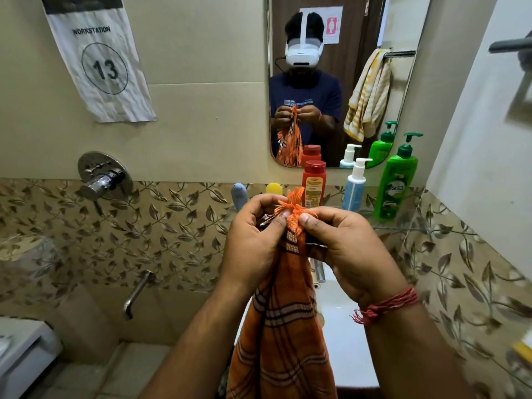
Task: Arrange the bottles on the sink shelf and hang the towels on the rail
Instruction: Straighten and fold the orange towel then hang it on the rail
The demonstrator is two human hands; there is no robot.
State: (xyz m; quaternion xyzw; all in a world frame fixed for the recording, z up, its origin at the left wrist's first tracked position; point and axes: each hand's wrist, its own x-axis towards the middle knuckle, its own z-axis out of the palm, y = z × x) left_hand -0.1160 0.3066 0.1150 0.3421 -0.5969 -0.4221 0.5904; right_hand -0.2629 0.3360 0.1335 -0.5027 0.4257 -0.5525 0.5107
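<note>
Orange checked cloth, the towel, hangs in front of the person over the sink, and both hands hold it at its top fringe. The left hand pinches the gathered corner with thumb and fingers, and the right hand pinches the same bunch from the other side, so the two thumbs are almost touching. On the shelf, near its right end, stand the red bottle, the white pump bottle and the green bottle, all upright. A striped towel on a rail shows only in the mirror, so the rail seems to be behind the person. I judge the main risk is in the grip: only the fringe is held, and the threads may slip so the cloth falls into the sink and gets wet. Another risk comes if the person spreads the towel or turns with it, because the top end is near the red bottle and could knock it over. A bunched towel may also slide off the rail.
</note>
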